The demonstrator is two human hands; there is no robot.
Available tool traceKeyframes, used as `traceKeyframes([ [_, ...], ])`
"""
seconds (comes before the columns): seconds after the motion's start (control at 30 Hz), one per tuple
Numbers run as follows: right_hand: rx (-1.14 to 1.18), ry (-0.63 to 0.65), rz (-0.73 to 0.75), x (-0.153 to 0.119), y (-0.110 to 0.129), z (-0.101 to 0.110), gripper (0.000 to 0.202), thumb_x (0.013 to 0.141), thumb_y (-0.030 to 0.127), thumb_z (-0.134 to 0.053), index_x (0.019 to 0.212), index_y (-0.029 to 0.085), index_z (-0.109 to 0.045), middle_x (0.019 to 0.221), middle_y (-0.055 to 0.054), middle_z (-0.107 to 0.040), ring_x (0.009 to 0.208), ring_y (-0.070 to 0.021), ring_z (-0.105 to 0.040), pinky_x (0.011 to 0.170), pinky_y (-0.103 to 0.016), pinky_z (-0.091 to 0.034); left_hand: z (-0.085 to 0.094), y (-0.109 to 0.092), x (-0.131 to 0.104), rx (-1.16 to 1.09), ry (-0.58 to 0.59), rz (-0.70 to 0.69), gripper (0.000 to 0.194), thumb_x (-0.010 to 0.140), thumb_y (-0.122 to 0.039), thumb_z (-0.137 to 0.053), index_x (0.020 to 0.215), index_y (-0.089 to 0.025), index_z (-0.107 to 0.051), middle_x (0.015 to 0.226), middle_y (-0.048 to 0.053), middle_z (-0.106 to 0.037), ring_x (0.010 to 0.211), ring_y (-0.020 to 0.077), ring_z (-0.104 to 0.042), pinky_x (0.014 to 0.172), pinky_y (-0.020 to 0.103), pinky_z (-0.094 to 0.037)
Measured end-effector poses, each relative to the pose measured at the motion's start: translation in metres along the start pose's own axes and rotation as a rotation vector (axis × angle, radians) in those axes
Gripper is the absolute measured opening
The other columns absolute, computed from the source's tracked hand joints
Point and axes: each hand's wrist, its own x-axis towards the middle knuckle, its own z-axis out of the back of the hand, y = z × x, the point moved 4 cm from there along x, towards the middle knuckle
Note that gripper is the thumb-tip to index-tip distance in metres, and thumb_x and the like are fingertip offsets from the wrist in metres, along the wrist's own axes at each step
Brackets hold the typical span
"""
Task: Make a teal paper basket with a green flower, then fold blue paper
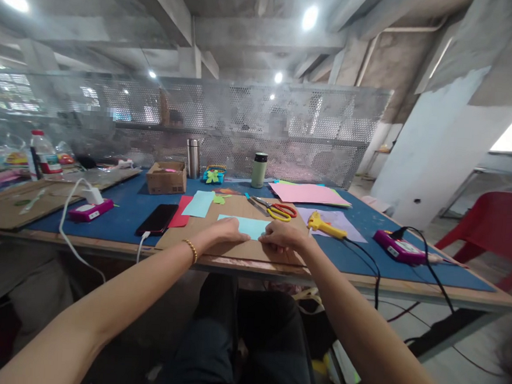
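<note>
A strip of light blue paper [248, 225] lies on a brown cardboard sheet [212, 246] in front of me. My left hand [227, 231] grips its left end, the thumb lying along the near edge. At the right end, my right hand [283, 236] is closed on the paper with thumb and fingers pinched. Its lower fingers are curled and partly hidden. Just beyond the strip are scissors [276, 209] with red and yellow handles. Another light blue piece [199, 203] rests to the left, beside a red sheet [181, 212] and green scraps [221, 199].
A yellow glue gun [327, 225] lies on lilac paper [354, 223] at the right, near a purple power strip [399, 247]. Leftward are a phone [163, 219] and another purple strip [90, 209]. Behind stand a cardboard box [166, 177], a steel flask [193, 159], a green tumbler [259, 172] and pink sheets [311, 194].
</note>
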Motion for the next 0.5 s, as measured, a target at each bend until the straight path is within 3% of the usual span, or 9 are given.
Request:
traceKeyframes([
  [0.13, -0.008, -0.004, 0.008, 0.001, -0.001, -0.001, 0.036, 0.092, 0.039, -0.062, 0.064, 0.017, -0.057, 0.061, 0.0, -0.066, 0.061, -0.0145, -0.065, 0.063, -0.027, -0.049, 0.002, 0.008, 0.006, -0.025, 0.046, 0.024, 0.043, 0.085, -0.048, -0.064, 0.105, -0.011, -0.071, 0.108, 0.017, -0.077, 0.09, 0.0272, -0.073, 0.062, 0.029, -0.048],
  [0.27, -0.006, -0.009, 0.016, 0.003, -0.003, -0.002, 0.033, 0.093, 0.036, -0.06, 0.065, 0.017, -0.057, 0.06, 0.001, -0.065, 0.057, -0.0126, -0.063, 0.061, -0.025, -0.048, 0.004, 0.008, 0.004, -0.04, 0.054, 0.052, 0.037, 0.086, -0.041, -0.065, 0.105, -0.01, -0.07, 0.111, 0.016, -0.076, 0.091, 0.0258, -0.072, 0.059, 0.027, -0.045],
  [0.5, -0.011, -0.015, 0.04, 0.006, -0.006, -0.004, 0.033, 0.094, 0.036, -0.058, 0.068, 0.016, -0.056, 0.057, 0.002, -0.061, 0.055, -0.0113, -0.062, 0.06, -0.024, -0.046, 0.008, 0.014, -0.008, -0.064, 0.081, 0.09, 0.031, 0.096, -0.038, -0.064, 0.111, -0.011, -0.068, 0.109, 0.009, -0.072, 0.096, 0.0235, -0.069, 0.078, 0.034, -0.057],
])
